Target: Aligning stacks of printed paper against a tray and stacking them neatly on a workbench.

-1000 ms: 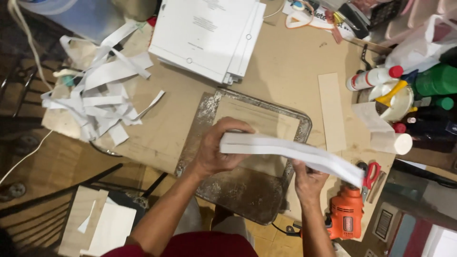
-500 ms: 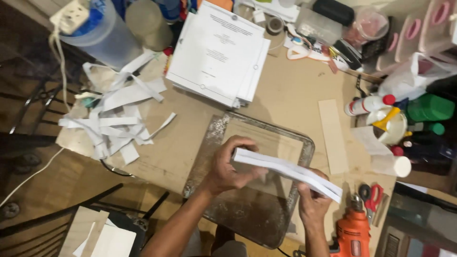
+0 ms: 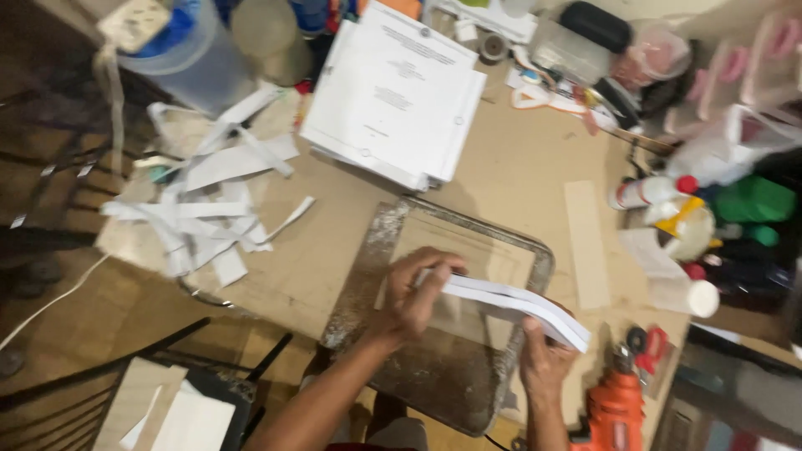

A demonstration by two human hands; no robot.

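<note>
I see both hands clamped on 1 paper stack point(image 3: 510, 305) above the glass sheet point(image 3: 455, 334): left hand point(image 3: 413, 292) grips its upper-left end, right hand point(image 3: 543, 359) its lower-right end; long axis slants down-right.

Home craft or bookbinding workshop. Brown board-topped table point(image 3: 518, 175), crowded. Heap of white paper trimmings point(image 3: 209, 209) at one corner; stack of printed sheets point(image 3: 393, 92). Worn glass cutting plate point(image 3: 451, 334) at centre. Orange power drill point(image 3: 614, 413), red-handled scissors point(image 3: 647, 347), glue bottles point(image 3: 647, 192), tape clutter along the edge.
</note>
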